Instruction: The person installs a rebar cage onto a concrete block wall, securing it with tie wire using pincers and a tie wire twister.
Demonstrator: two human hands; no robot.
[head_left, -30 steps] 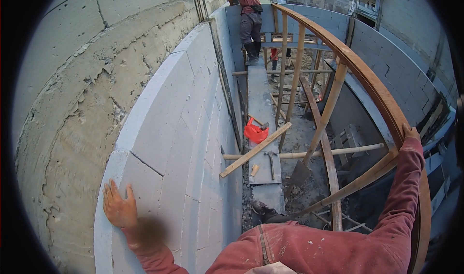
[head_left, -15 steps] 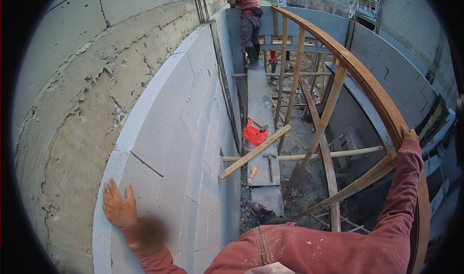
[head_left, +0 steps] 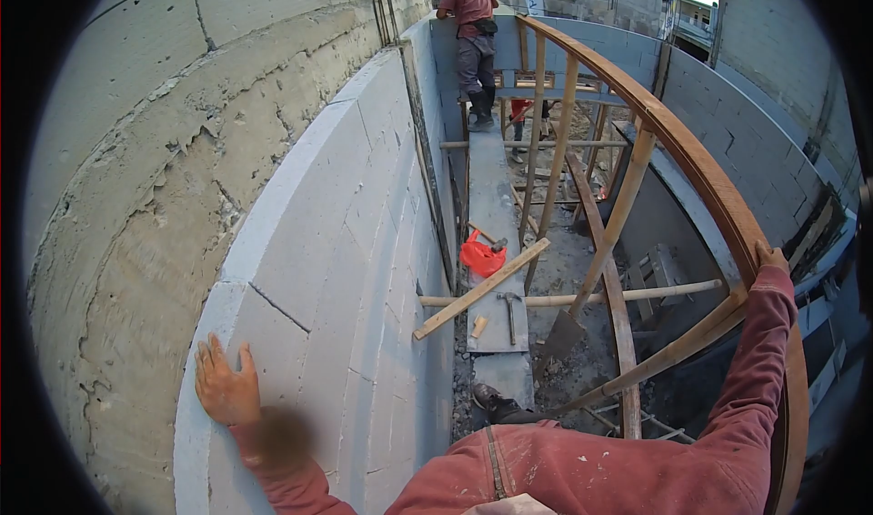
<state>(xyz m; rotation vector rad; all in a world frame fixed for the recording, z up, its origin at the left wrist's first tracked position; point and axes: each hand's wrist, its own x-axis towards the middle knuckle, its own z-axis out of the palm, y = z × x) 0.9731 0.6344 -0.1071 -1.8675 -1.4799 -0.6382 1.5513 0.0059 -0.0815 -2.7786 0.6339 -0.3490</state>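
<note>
My left hand [head_left: 225, 388] rests flat with fingers spread on the top edge of a pale block wall [head_left: 300, 315]. At the right, my right hand [head_left: 771, 259] is wrapped over a long brown wooden beam [head_left: 696, 165], fingers partly hidden behind it. Bamboo poles [head_left: 618, 215] stand below the beam. Between my arms, down on the plank walkway [head_left: 496, 192], lie a claw hammer [head_left: 511, 315], a small wood piece [head_left: 479, 326], a red plastic bag [head_left: 482, 256] and a long wooden batten [head_left: 482, 288] set diagonally. A second hammer [head_left: 497, 243] lies beside the bag.
A co-worker [head_left: 471, 42] stands at the walkway's far end, facing the wall. Another person's legs [head_left: 519, 129] show lower down behind the poles. A rough concrete wall [head_left: 164, 233] rises on the left. My shoe [head_left: 496, 399] is on the walkway's near end.
The view has tilted slightly, so the scene sits a little lower. Both my hands keep their places on the wall and beam. The co-worker's posture has shifted slightly.
</note>
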